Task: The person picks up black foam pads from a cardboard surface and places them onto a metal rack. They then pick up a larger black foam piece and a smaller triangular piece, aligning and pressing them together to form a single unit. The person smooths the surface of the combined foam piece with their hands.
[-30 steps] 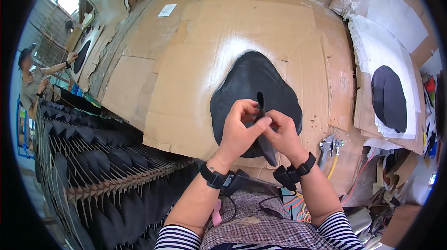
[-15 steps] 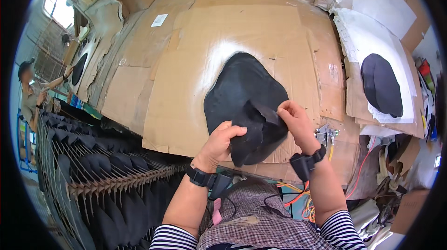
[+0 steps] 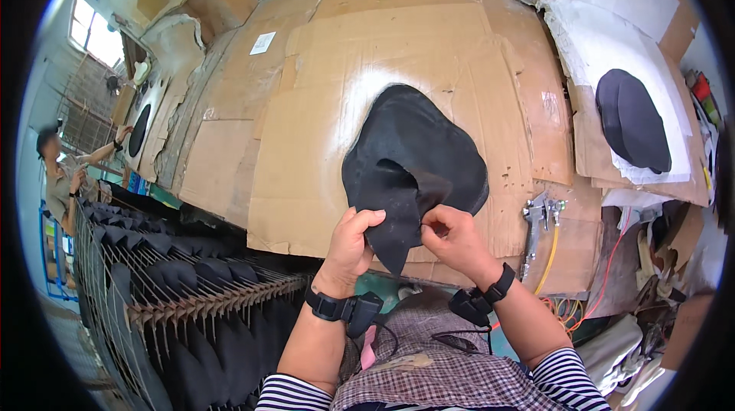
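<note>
My left hand (image 3: 346, 248) is closed on the near part of a thin, black, flexible sheet piece (image 3: 389, 203), thumb on top. The piece is bent and folded, with a pointed tip hanging toward me. At its right edge, my right hand (image 3: 457, 241) pinches it between thumb and fingers. Beneath and beyond it lies a larger black rounded sheet piece (image 3: 429, 127), flat on the cardboard (image 3: 298, 166). Whether several sheets are stacked there is hard to tell. White overspray marks the cardboard by its far edge.
A spray gun (image 3: 540, 219) with a yellow hose rests right of my right hand. Black pieces (image 3: 632, 120) lie on white paper at the right. A rack (image 3: 222, 292) at the left holds many black pieces. Another person (image 3: 65, 170) works at the far left.
My right hand has come down and leftward, closer to my left hand, bringing the piece's right side along. The near piece is folded narrower and its tip hangs lower. The view has shifted slightly.
</note>
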A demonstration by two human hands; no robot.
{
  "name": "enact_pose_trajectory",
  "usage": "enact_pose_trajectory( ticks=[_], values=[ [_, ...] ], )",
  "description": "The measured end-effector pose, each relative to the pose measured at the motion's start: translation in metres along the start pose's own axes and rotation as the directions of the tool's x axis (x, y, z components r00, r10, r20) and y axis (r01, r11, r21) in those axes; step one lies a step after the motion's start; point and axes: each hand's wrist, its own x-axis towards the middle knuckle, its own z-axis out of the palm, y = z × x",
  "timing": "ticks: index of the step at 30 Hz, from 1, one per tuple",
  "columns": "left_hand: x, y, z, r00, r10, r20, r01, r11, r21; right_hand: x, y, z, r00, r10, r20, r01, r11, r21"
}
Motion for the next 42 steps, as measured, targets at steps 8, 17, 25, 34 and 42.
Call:
enact_pose_trajectory(
  ticks=[8,17,25,34,42],
  values=[
    [-0.002,-0.005,-0.017,0.998,0.004,-0.055,-0.012,0.991,-0.136,0.003,-0.013,-0.001,1.0,-0.023,0.018,0.022,0.999,0.048],
    [-0.007,0.004,-0.021,0.988,0.069,-0.14,-0.087,0.988,-0.128,0.019,0.019,-0.029,0.948,-0.216,-0.234,0.119,0.922,-0.369],
    [0.027,0.034,-0.068,0.997,0.058,0.056,-0.08,0.788,0.611,0.063,0.017,-0.1,0.951,-0.195,-0.241,0.0,0.778,-0.629],
    [0.03,0.123,-0.011,0.806,0.496,0.323,-0.537,0.383,0.752,0.113,-0.007,-0.108,0.826,-0.346,-0.444,0.329,0.937,-0.118],
    [0.041,0.005,-0.074,0.951,0.063,0.303,-0.298,-0.077,0.952,0.067,0.125,-0.091,0.959,0.032,-0.28,-0.05,0.997,-0.057]
  ],
)
